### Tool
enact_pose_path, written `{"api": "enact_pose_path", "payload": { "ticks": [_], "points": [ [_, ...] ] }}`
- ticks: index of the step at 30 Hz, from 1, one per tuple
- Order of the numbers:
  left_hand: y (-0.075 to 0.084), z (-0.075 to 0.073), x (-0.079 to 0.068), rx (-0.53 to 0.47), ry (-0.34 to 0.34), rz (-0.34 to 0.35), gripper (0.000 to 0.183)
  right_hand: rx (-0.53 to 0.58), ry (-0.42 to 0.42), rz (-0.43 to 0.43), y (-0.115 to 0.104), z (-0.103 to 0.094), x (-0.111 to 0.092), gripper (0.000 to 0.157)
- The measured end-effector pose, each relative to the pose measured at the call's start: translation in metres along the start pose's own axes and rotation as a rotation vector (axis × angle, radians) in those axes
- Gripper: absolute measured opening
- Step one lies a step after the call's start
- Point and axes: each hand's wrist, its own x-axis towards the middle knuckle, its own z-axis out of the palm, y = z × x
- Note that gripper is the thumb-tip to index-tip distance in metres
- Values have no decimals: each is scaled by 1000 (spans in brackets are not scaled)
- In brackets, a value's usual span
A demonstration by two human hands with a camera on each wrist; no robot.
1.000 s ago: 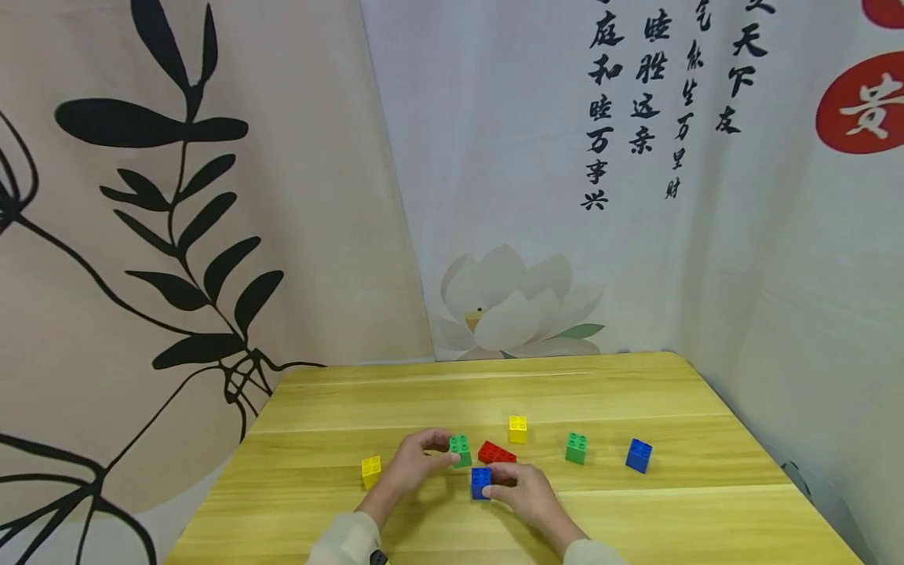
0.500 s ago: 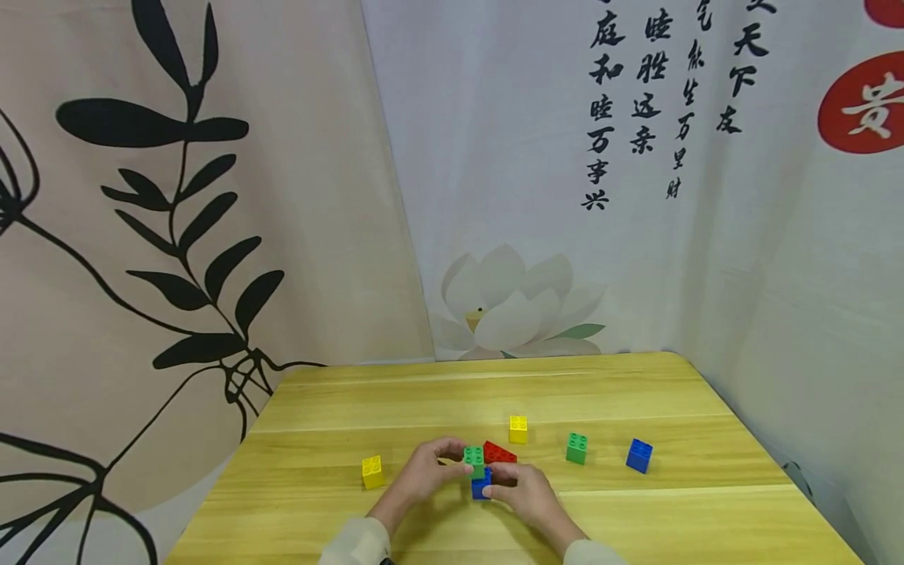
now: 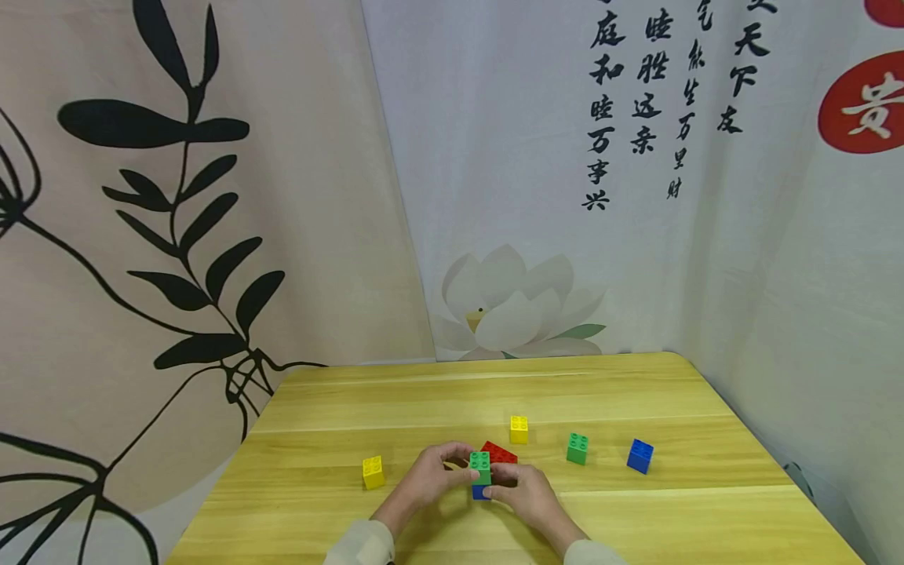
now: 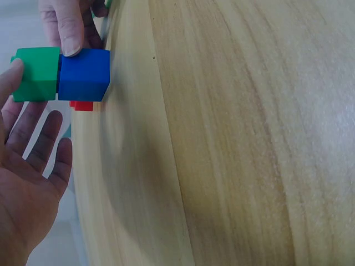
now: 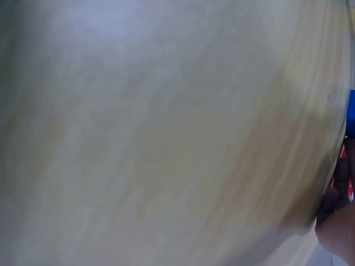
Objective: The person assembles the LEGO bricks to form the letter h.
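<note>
Stacking the green block (image 3: 482, 465) on the blue block (image 3: 479, 493).
They meet between my left hand (image 3: 436, 474), pinching green, and right hand (image 3: 524, 491), pinching blue; a firm downward press seems needed next.

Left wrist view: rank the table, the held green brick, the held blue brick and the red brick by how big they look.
1. Table
2. Held green brick and held blue brick: too alike to rank
3. Red brick: only a small part shows
</note>
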Motion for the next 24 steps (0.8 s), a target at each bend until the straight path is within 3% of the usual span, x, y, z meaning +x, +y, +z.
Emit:
{"api": "enact_pose_path", "payload": {
  "ticks": [8, 17, 24],
  "points": [
    [-2, 3, 1, 18, 10, -10, 29, 11, -9, 7, 2, 0, 1, 47],
    [-8, 7, 0, 108, 38, 50, 35, -10, 6, 10, 0, -2, 2, 47],
    [-10, 9, -3, 94, 50, 50, 33, -22, 15, 4, 0, -1, 1, 47]
  ]
}}
